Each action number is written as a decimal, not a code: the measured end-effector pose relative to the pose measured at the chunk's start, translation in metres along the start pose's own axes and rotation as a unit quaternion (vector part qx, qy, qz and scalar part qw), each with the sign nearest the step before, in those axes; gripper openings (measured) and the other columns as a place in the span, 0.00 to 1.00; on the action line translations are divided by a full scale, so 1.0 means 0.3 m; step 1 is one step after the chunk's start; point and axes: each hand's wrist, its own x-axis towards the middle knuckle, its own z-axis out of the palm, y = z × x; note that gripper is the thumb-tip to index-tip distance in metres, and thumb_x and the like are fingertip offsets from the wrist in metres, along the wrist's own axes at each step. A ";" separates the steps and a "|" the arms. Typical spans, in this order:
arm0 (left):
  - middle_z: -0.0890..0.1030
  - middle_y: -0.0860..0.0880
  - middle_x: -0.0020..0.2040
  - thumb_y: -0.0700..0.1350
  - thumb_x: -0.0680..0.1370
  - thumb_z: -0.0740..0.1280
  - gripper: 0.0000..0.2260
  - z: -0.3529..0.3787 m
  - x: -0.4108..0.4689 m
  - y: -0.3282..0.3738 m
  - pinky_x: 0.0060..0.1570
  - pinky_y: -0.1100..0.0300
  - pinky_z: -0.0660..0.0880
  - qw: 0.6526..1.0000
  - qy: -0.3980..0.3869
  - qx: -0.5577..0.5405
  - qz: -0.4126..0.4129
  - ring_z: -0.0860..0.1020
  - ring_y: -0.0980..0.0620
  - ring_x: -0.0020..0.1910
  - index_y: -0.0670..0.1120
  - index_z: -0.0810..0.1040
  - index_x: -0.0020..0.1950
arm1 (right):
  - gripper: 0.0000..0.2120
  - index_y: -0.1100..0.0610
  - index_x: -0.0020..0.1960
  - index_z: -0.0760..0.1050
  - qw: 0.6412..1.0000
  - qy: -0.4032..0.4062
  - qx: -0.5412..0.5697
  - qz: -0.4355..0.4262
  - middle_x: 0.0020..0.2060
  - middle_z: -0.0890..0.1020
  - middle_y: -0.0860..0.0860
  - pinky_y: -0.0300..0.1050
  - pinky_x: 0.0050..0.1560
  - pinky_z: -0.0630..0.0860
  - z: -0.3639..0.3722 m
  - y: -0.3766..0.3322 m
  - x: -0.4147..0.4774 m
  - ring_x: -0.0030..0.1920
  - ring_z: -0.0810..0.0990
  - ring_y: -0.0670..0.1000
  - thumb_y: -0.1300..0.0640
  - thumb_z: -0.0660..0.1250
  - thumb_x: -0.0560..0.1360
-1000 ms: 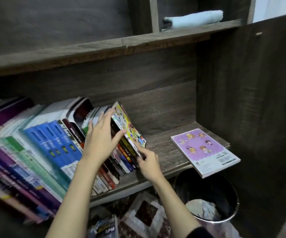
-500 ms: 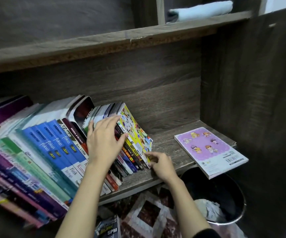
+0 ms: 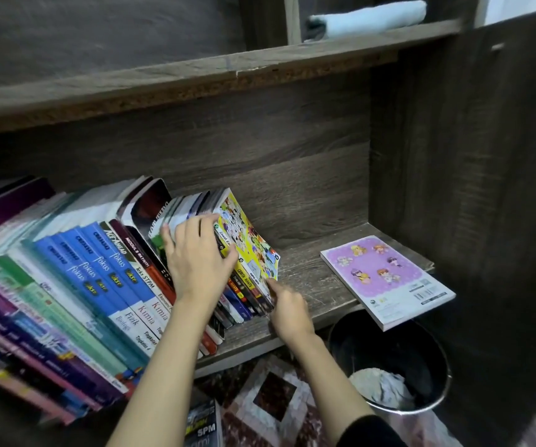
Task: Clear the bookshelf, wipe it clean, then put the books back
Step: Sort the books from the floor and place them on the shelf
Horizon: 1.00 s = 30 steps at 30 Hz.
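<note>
A leaning row of books (image 3: 92,272) fills the left and middle of the dark wooden shelf board (image 3: 305,275). The rightmost is a yellow comic book (image 3: 247,240). My left hand (image 3: 195,259) lies over the spines of the small books beside it, fingers spread and thumb against the yellow cover's edge. Lower down, my right hand (image 3: 287,309) touches the bottom corner of that group with its fingertips. A purple-backed book (image 3: 386,279) lies flat at the shelf's right end, overhanging the front edge.
A rolled light-blue cloth (image 3: 366,17) lies on the shelf above. A black bin (image 3: 389,362) with crumpled paper stands below the purple book. One book (image 3: 204,425) lies on the patterned floor mat. The cabinet side wall (image 3: 469,188) closes off the right.
The small books with the yellow comic have been tipped more upright. My right hand slid down from the comic's side to its bottom corner at the shelf. The view shifted slightly.
</note>
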 end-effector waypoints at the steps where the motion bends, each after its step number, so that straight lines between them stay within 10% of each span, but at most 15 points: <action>1: 0.75 0.48 0.61 0.53 0.73 0.70 0.25 0.000 0.001 0.003 0.73 0.45 0.47 1.000 -0.004 0.005 -0.002 0.70 0.47 0.64 0.46 0.71 0.67 | 0.31 0.51 0.74 0.64 1.000 -0.007 0.002 0.000 0.62 0.77 0.57 0.48 0.60 0.74 -0.009 -0.002 0.002 0.59 0.76 0.57 0.72 0.59 0.74; 8: 0.63 0.44 0.74 0.48 0.75 0.67 0.28 -0.019 -0.050 0.050 0.72 0.45 0.39 0.998 -0.043 0.024 0.028 0.57 0.44 0.75 0.43 0.64 0.73 | 0.17 0.56 0.63 0.74 0.988 -0.054 -0.145 -0.015 0.59 0.78 0.59 0.49 0.57 0.75 -0.160 0.066 -0.026 0.60 0.77 0.59 0.61 0.59 0.76; 12: 0.77 0.42 0.61 0.41 0.70 0.68 0.19 0.027 -0.139 0.175 0.70 0.40 0.53 0.996 -0.013 -0.032 0.079 0.72 0.41 0.65 0.42 0.77 0.62 | 0.16 0.58 0.64 0.73 0.976 0.001 -0.218 0.014 0.60 0.76 0.57 0.48 0.56 0.73 -0.333 0.199 -0.051 0.62 0.74 0.59 0.56 0.60 0.78; 19: 0.79 0.41 0.58 0.50 0.81 0.56 0.15 0.095 -0.283 0.504 0.55 0.51 0.73 0.940 -0.333 -0.074 0.007 0.76 0.41 0.59 0.44 0.76 0.60 | 0.19 0.61 0.67 0.69 0.949 0.058 -0.287 0.118 0.64 0.73 0.58 0.49 0.59 0.70 -0.567 0.454 -0.112 0.64 0.70 0.59 0.52 0.55 0.80; 24: 0.77 0.37 0.61 0.53 0.82 0.54 0.20 0.200 -0.342 0.607 0.58 0.51 0.71 0.899 -0.410 -0.146 -0.048 0.74 0.38 0.62 0.41 0.76 0.61 | 0.22 0.60 0.64 0.69 0.968 0.023 -0.153 0.196 0.60 0.77 0.60 0.51 0.55 0.71 -0.606 0.552 -0.142 0.60 0.74 0.62 0.44 0.58 0.79; 27: 0.78 0.36 0.59 0.51 0.82 0.57 0.18 0.265 -0.358 0.635 0.57 0.51 0.74 0.849 -0.437 -0.263 -0.140 0.76 0.38 0.59 0.38 0.74 0.60 | 0.20 0.61 0.59 0.74 0.976 0.039 -0.086 0.195 0.54 0.80 0.60 0.49 0.51 0.72 -0.600 0.575 -0.137 0.55 0.77 0.61 0.46 0.63 0.78; 30: 0.78 0.42 0.58 0.42 0.83 0.56 0.09 0.270 -0.366 0.648 0.47 0.52 0.77 0.705 -0.438 -0.475 -0.291 0.79 0.40 0.56 0.40 0.71 0.59 | 0.15 0.62 0.53 0.76 0.973 0.024 0.030 0.226 0.44 0.82 0.58 0.46 0.41 0.75 -0.611 0.574 -0.129 0.40 0.80 0.55 0.50 0.70 0.74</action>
